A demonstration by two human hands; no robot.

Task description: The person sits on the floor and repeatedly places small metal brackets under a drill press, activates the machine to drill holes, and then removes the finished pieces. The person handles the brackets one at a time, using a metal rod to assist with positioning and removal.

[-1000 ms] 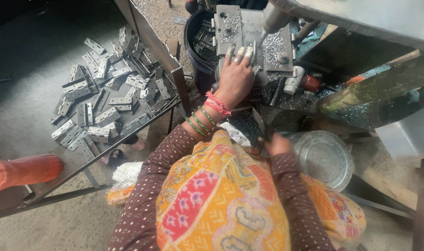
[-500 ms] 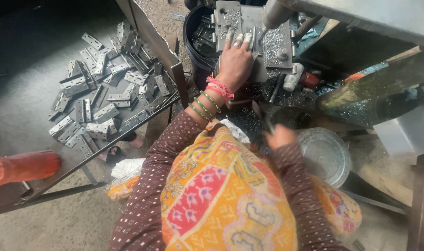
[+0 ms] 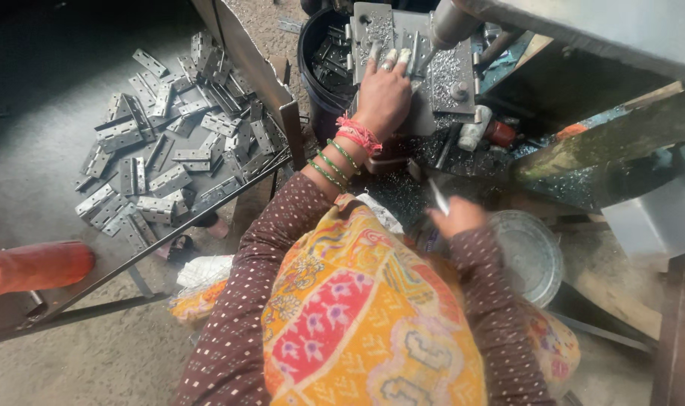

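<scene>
My left hand (image 3: 384, 94), with bangles and red thread at the wrist, lies flat with fingers spread on a grey metal jig plate (image 3: 451, 79) strewn with shavings. A steel spindle (image 3: 451, 22) hangs just right of the fingertips. Whether a part sits under the fingers is hidden. My right hand (image 3: 459, 218) is low, close to my body, pinching a thin, blurred metal strip (image 3: 438, 197) that points up. Brown dotted sleeves and a yellow patterned cloth (image 3: 357, 316) fill the foreground.
Several grey metal hinges (image 3: 169, 150) lie heaped on the floor at left, behind a slanted steel frame bar (image 3: 169, 237). A black bucket (image 3: 312, 60) holds more hinges. A round metal dish (image 3: 534, 259) sits at right. An orange object (image 3: 34, 267) is at far left.
My left hand has slid a little further up the jig plate toward the spindle. My right hand has risen slightly, and the metal strip now shows above it.
</scene>
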